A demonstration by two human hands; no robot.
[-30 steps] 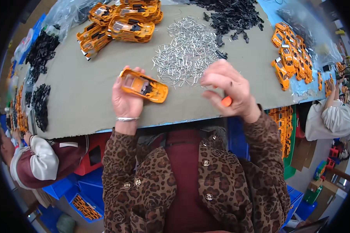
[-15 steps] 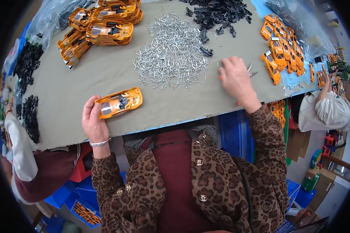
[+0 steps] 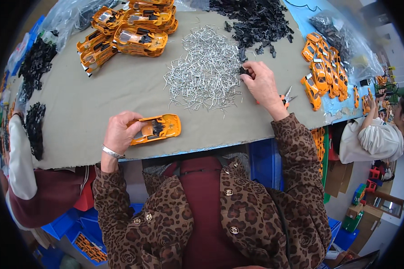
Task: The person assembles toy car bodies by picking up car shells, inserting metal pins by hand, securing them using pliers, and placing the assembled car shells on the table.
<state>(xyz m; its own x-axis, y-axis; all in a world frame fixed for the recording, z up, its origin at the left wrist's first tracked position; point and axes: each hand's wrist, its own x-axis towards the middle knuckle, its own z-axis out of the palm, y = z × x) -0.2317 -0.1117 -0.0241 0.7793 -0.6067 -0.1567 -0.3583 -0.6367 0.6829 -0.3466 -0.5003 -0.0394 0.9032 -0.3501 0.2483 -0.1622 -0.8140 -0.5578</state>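
Cloth-covered worktable [image 3: 85, 94] with both hands among small parts

Near the front edge, the left hand [image 3: 120, 132] grips one end of an orange car shell [image 3: 169, 125], hollow side up. Thumb and forefinger of the right hand [image 3: 263, 84] pinch a small black part [image 3: 243, 71] at the right margin of a heap of silvery wire pieces [image 3: 202, 71]. Pliers [image 3: 287, 97] lie beside the right wrist, partly hidden. Farther back are stacked orange shells [image 3: 141, 41], left, and a black-part heap [image 3: 260, 24], right.
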